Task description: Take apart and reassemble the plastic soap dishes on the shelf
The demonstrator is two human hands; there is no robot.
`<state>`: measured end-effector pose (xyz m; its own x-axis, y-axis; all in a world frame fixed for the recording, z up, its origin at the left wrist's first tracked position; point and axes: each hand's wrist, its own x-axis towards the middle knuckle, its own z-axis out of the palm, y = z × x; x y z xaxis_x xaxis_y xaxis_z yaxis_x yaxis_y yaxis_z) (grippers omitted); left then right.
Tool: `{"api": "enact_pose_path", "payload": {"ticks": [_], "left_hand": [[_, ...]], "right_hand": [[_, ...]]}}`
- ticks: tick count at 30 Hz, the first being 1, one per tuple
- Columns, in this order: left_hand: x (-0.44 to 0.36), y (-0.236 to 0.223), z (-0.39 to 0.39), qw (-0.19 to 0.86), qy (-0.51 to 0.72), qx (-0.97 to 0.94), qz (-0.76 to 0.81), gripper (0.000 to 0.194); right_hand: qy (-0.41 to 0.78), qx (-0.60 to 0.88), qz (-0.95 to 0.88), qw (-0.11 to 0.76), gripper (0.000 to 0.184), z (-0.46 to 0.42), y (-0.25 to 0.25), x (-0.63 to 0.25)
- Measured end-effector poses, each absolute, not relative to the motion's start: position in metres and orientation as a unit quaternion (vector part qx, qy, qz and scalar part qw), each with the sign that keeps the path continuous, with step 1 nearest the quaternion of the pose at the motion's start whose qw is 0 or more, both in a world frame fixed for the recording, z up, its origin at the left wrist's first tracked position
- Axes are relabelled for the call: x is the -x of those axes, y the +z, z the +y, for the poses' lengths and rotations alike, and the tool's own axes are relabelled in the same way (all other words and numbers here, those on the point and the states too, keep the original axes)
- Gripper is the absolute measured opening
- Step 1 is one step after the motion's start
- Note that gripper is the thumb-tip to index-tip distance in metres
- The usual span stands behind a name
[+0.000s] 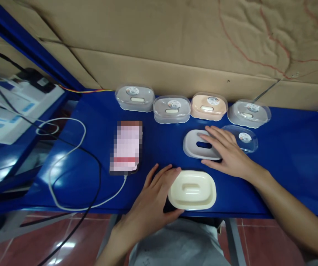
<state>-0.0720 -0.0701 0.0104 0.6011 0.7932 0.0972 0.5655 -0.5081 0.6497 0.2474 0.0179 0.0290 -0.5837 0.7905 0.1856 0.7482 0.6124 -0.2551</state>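
Note:
My left hand (pixel 153 197) rests on the blue table (pixel 286 166), fingers stretched along the left side of a cream oval soap-dish base (pixel 192 190) near the front edge. My right hand (pixel 225 149) lies flat, fingers apart, on a grey oval insert with a slot (pixel 196 144). A clear lid with a round sticker (pixel 243 137) lies just right of that hand, partly under it.
Several lidded soap boxes stand in a row at the back: grey (pixel 135 98), grey (pixel 171 109), peach (pixel 208 106), clear-grey (pixel 249 113). A phone (pixel 126 147) with a white cable (pixel 65 173) lies left. Cardboard wall behind; white device (pixel 15 107) far left.

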Motion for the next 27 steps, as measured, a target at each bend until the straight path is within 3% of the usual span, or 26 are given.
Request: {"api": "enact_pose_path", "payload": {"ticks": [4, 12, 18, 27], "left_hand": [[0.071, 0.01, -0.071, 0.28, 0.194, -0.85, 0.402, 0.106], [0.075, 0.011, -0.076, 0.329, 0.265, -0.794, 0.438, 0.1], [0.079, 0.016, -0.089, 0.461, 0.344, -0.671, 0.468, 0.099], [0.053, 0.013, -0.095, 0.626, 0.44, -0.428, 0.481, 0.101]], "right_hand": [[0.039, 0.393, -0.9, 0.187, 0.075, 0.007, 0.038, -0.244], [0.055, 0.314, -0.903, 0.288, 0.009, -0.016, 0.047, -0.229], [-0.059, 0.396, -0.899, 0.178, 0.037, -0.003, 0.04, -0.23], [0.02, 0.322, -0.893, 0.313, 0.048, -0.03, 0.052, -0.219]]}}
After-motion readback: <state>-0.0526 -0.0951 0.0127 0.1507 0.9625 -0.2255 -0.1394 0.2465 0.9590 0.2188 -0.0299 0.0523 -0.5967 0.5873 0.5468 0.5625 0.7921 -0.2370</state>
